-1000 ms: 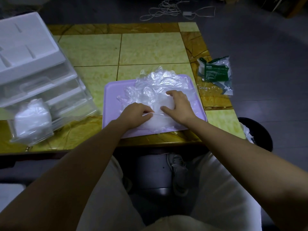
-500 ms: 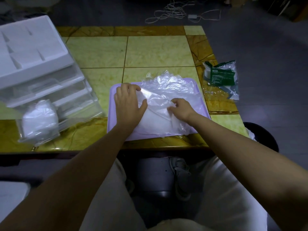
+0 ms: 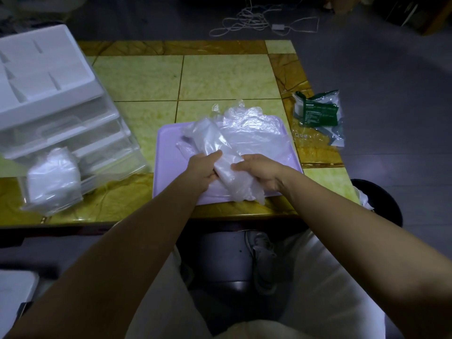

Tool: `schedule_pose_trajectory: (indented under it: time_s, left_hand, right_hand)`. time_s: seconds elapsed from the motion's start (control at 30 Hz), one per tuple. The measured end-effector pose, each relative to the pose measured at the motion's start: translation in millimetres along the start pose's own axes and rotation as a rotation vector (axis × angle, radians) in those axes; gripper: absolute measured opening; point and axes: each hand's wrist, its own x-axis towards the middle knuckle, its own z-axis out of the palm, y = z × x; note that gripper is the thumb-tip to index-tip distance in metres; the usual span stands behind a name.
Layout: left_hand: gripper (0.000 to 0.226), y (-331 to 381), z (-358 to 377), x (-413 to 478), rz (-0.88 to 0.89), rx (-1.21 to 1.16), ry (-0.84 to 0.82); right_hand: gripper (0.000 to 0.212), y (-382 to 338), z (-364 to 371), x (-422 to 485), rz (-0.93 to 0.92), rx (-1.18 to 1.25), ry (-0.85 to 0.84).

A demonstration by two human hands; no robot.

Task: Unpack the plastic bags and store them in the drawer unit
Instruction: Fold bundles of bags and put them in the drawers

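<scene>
A heap of clear plastic bags [image 3: 247,128] lies on a lilac tray [image 3: 168,152] at the table's near edge. My left hand [image 3: 203,170] and my right hand [image 3: 259,170] both grip a gathered bundle of plastic bags [image 3: 227,165] over the tray's front part, the bundle slanting from upper left to lower right. The clear drawer unit [image 3: 56,118] with a white top stands at the left. Its lowest drawer is pulled out and holds a wad of white plastic bags [image 3: 53,177].
An opened green-labelled package [image 3: 318,116] lies at the table's right edge. A dark bin [image 3: 376,199] stands on the floor at the right, below the table corner. White cables [image 3: 256,20] lie on the floor beyond the table. My knees and a shoe are below.
Both hands went from pressing and smoothing the bags flat on the tray to gathering a bundle and gripping it together. The heap now looks folded over and narrower.
</scene>
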Motion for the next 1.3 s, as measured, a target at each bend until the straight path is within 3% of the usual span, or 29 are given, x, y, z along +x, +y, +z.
schedule_pose_trajectory:
  time_s: [0.07, 0.2, 0.27, 0.37, 0.5, 0.57, 0.63, 0.77, 1.03, 1.23, 1.3]
  left_hand:
    - [0.030, 3, -1, -3, 0.069, 0.016, 0.051]
    - [0.021, 13, -2, -14, 0.241, 0.140, 0.130]
    - [0.021, 15, -3, -21, 0.275, 0.133, 0.116]
    - [0.029, 17, -2, -32, 0.293, 0.129, 0.092]
    - [0.032, 17, -1, -50, 0.263, 0.173, -0.025]
    - [0.035, 17, -2, -60, 0.245, 0.227, -0.057]
    - [0.037, 17, -4, -70, 0.235, 0.249, -0.070]
    - [0.058, 17, -8, -84, 0.207, 0.228, -0.079]
    - [0.042, 8, -11, -107, 0.182, 0.198, -0.021]
    - [0.053, -8, -22, -121, -0.055, 0.271, 0.099]
    - [0.073, -9, -27, -124, -0.165, 0.297, 0.052]
  right_hand:
    - [0.012, 0, -1, -3, -0.028, -0.063, 0.004]
    - [0.042, -4, -3, -13, -0.126, -0.246, 0.227]
    - [0.043, -6, -4, -21, -0.186, -0.329, 0.334]
    - [0.038, -11, 1, -38, -0.175, -0.341, 0.252]
    - [0.016, -14, 15, -62, -0.107, -0.272, -0.014]
    - [0.003, -11, 19, -69, -0.077, -0.181, -0.070]
    - [0.010, -6, 21, -71, -0.079, -0.081, -0.071]
    - [0.022, 2, 25, -73, -0.129, 0.053, 0.017]
    - [0.006, 7, 44, -82, -0.310, 0.180, 0.158]
    - [0.010, 21, 53, -79, -0.372, 0.148, 0.450]
    - [0.010, 24, 55, -79, -0.384, 0.150, 0.499]
